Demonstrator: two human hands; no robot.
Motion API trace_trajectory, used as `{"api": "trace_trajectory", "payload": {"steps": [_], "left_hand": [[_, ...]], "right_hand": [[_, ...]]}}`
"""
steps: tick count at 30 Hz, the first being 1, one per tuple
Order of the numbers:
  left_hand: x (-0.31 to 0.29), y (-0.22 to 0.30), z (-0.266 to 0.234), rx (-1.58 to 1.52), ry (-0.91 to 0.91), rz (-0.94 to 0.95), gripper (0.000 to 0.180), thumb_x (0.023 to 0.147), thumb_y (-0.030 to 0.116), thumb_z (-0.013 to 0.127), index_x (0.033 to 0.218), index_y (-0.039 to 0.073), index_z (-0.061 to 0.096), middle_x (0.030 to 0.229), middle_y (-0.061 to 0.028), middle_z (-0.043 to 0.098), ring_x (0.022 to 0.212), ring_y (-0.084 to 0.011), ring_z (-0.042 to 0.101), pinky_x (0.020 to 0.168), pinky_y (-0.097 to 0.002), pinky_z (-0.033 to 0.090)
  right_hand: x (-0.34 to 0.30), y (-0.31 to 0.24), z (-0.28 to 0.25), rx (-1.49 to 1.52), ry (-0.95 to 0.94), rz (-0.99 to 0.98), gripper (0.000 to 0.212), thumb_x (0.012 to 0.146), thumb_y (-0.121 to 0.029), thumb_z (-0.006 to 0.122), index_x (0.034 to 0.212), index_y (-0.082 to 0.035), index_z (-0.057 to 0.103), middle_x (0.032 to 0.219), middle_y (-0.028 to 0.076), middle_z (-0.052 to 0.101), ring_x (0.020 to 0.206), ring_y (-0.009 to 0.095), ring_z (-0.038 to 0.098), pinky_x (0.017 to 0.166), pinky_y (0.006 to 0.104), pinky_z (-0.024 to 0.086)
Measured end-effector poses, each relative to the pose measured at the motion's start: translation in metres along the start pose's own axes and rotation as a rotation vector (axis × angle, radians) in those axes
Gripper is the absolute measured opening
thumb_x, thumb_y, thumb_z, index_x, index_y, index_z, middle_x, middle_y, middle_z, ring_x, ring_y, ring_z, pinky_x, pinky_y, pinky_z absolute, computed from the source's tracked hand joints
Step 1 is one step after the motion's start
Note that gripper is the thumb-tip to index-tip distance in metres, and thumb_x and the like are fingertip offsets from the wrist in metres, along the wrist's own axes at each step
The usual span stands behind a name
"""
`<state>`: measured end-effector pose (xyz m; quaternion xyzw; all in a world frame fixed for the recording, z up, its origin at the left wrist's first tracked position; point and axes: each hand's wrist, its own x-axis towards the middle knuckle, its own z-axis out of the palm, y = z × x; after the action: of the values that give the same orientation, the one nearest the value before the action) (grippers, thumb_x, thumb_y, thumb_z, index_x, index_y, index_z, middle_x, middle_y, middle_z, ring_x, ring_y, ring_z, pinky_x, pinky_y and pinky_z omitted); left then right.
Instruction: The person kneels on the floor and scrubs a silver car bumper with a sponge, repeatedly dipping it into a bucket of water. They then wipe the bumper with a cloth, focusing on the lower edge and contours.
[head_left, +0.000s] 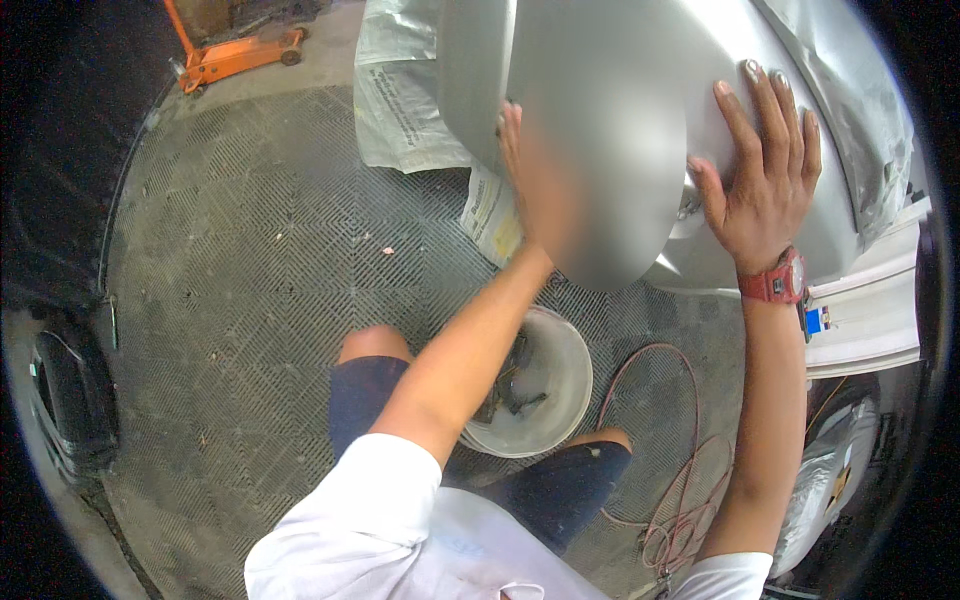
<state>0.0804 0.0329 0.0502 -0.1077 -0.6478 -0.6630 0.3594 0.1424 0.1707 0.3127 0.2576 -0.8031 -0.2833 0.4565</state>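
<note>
A smooth silver-grey car body panel curves in front of me. My left hand is at its left lower part, with its fingers stretched upward along the surface. A blurred patch hides much of that palm and the panel beside it. Flat on the right part of the panel lies my right hand, its fingers spread and holding nothing. A red wristwatch is on that wrist. Printed masking paper hangs at the panel's left edge, and silvery sheeting covers its right side.
Between my knees stands a whitish bucket with dark items inside. A thin reddish hose lies looped to its right. An orange floor jack is at the far left on the floor. White panelling stands at the right.
</note>
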Motion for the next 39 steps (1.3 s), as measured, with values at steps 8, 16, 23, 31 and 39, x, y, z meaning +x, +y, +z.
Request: {"api": "trace_trajectory", "payload": {"steps": [8, 16, 23, 31, 39], "left_hand": [[-0.052, 0.018, 0.031, 0.031, 0.152, -0.210, 0.079, 0.122, 0.052, 0.023, 0.178, -0.002, 0.011, 0.186, -0.0289, 0.005, 0.173, -0.0448, 0.003, 0.140, -0.0570, 0.004], [0.078, 0.129, 0.004, 0.252, -0.085, 0.286, 0.072, 0.120, 0.042, 0.037, 0.178, 0.002, 0.022, 0.186, -0.0237, 0.019, 0.172, -0.0455, 0.015, 0.139, -0.0592, 0.012], [0.046, 0.103, -0.035, 0.376, -0.277, 0.392, 0.075, 0.119, 0.042, 0.045, 0.179, 0.004, 0.022, 0.187, -0.0201, 0.019, 0.173, -0.0452, 0.013, 0.137, -0.0647, 0.015], [-0.015, 0.149, -0.021, 0.348, -0.528, 0.447, 0.075, 0.120, 0.043, 0.039, 0.179, 0.002, 0.016, 0.187, -0.0241, 0.014, 0.171, -0.0492, 0.014, 0.137, -0.0647, 0.012], [-0.192, 0.049, -0.160, 0.374, -1.117, -0.087, 0.057, 0.110, 0.034, 0.055, 0.153, -0.002, 0.062, 0.151, -0.0250, 0.066, 0.147, -0.0423, 0.056, 0.130, -0.0574, 0.034]], "right_hand": [[0.008, 0.004, -0.008, 0.063, -0.018, -0.029, 0.074, 0.106, -0.075, 0.049, 0.165, -0.031, 0.055, 0.174, 0.002, 0.049, 0.165, 0.025, 0.040, 0.140, 0.0524, 0.017], [-0.020, 0.001, -0.039, 0.576, 0.163, 0.195, 0.086, 0.111, -0.078, 0.030, 0.170, -0.018, 0.048, 0.178, 0.015, 0.043, 0.166, 0.040, 0.036, 0.137, 0.0598, 0.020], [-0.223, -0.118, -0.081, 0.787, 0.068, 0.882, 0.089, 0.116, -0.070, 0.024, 0.171, -0.002, 0.039, 0.179, 0.024, 0.036, 0.168, 0.041, 0.032, 0.137, 0.0564, 0.021], [-0.206, -0.204, -0.092, 1.414, 0.109, 1.281, 0.086, 0.118, -0.061, 0.043, 0.177, -0.002, 0.024, 0.183, 0.022, 0.028, 0.167, 0.038, 0.033, 0.137, 0.0502, 0.024], [-0.272, -0.358, -0.013, 1.870, -0.289, 2.202, 0.075, 0.111, -0.037, 0.071, 0.172, -0.009, 0.037, 0.175, 0.021, 0.038, 0.157, 0.036, 0.044, 0.110, 0.0519, 0.059]]}}
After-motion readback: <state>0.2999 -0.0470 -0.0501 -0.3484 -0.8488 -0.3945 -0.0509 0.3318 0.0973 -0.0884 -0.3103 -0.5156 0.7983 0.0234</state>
